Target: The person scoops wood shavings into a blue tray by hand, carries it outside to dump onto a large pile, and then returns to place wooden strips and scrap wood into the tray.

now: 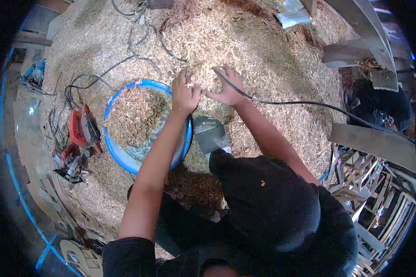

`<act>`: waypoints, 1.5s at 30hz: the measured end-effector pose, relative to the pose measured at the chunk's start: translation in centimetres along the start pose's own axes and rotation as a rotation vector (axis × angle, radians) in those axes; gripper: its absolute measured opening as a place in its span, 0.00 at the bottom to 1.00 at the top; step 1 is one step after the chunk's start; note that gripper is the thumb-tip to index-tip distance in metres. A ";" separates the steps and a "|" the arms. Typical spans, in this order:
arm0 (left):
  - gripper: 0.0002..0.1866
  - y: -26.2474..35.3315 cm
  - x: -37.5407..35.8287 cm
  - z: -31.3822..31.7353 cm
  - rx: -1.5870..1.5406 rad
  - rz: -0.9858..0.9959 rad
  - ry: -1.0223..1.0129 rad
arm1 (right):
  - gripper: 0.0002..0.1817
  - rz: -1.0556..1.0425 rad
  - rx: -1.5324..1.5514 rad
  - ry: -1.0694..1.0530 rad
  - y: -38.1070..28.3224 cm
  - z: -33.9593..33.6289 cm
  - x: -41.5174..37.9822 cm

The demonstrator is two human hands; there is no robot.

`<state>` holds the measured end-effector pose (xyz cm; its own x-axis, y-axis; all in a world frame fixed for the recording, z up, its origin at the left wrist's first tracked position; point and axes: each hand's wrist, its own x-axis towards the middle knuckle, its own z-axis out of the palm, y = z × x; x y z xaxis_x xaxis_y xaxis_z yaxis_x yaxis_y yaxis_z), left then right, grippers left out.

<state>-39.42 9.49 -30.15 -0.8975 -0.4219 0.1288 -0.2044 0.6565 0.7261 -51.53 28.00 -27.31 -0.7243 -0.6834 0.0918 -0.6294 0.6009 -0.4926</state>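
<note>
Pale wood shavings (208, 39) cover the ground. My left hand (185, 95) reaches into them just past the right rim of a blue-edged basin (147, 83), fingers apart. To its right, my right hand (229, 88) rests on the shavings with thumb and fingers spread, and a black cable (300, 103) runs across or beside its fingers; whether it is touched I cannot tell. Inside the basin lies a heap of shavings (136, 113), mostly on its far left side. Neither hand visibly grips anything, though some fingertips are partly hidden in the shavings.
Red power tools (81, 129) lie left of the basin, with dark cables (101, 74) around them. A grey block (211, 135) is near my knees. Wooden boards (374, 145) and a pile of wood scraps (360, 184) are at the right. A blue tool (38, 71) sits far left.
</note>
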 end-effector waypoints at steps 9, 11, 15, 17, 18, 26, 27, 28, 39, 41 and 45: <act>0.35 1.6 0.0 -0.4 0.036 -0.101 -0.054 | 0.63 -0.018 -0.226 -0.007 0.1 -1.7 -2.1; 0.33 1.5 -0.1 0.5 0.127 0.004 0.046 | 0.67 0.086 -0.181 -0.093 0.0 -2.2 -1.4; 0.30 1.0 -0.9 1.9 0.126 0.029 0.099 | 0.75 0.093 0.011 -0.050 1.0 -0.7 -1.7; 0.30 0.3 -0.9 2.2 0.147 0.030 0.054 | 0.79 0.112 0.035 -0.136 1.4 -0.1 -1.8; 0.30 0.6 -0.7 2.0 0.168 0.026 0.014 | 0.81 0.016 0.079 -0.058 1.6 0.0 -2.0; 0.35 2.3 -1.9 3.0 -0.331 0.017 0.107 | 0.82 -0.157 0.204 0.004 1.8 -0.8 -4.9; 0.35 2.5 -1.7 2.8 -0.332 0.016 0.102 | 0.82 -0.153 0.204 0.003 1.5 -0.9 -4.6; 0.34 2.7 -1.5 2.5 -0.162 0.066 0.061 | 0.80 -0.137 0.142 -0.021 1.2 -1.0 -4.4; 0.42 2.5 -0.9 3.1 -0.166 -0.179 0.040 | 0.76 0.061 -0.005 -0.179 0.2 0.0 -3.5; 0.40 2.6 -0.8 3.2 -0.109 -0.177 0.064 | 0.76 0.065 -0.033 -0.167 0.1 0.1 -3.2; 0.38 1.9 -0.4 3.9 -0.069 -0.173 0.085 | 0.77 0.083 -0.020 -0.135 0.9 1.1 -3.0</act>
<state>-40.99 13.34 -31.43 -0.8145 -0.5778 0.0531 -0.3225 0.5269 0.7864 -49.62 30.08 -29.01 -0.7304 -0.6799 -0.0660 -0.5759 0.6648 -0.4758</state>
